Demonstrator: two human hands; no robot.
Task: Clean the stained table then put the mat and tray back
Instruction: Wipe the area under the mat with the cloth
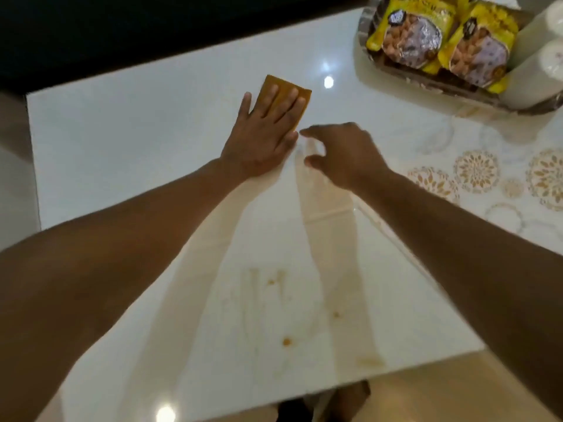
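My left hand (264,138), flat, presses an orange rectangular sponge (285,97) onto the glossy white tabletop (122,141); my right hand (341,155) hovers half-open, empty. Orange stains (287,341) near edge; snack-filled tray (457,91) on patterned mat (475,172), far-right corner.

A glossy white worktop (122,141) mirrors small ceiling lights (328,82) as bright spots (another glints near its front edge). Behind its far edge lies a dark, unlit area (152,35). Pale tiled floor (12,166) shows at left, tan floor (426,388) below the near edge.
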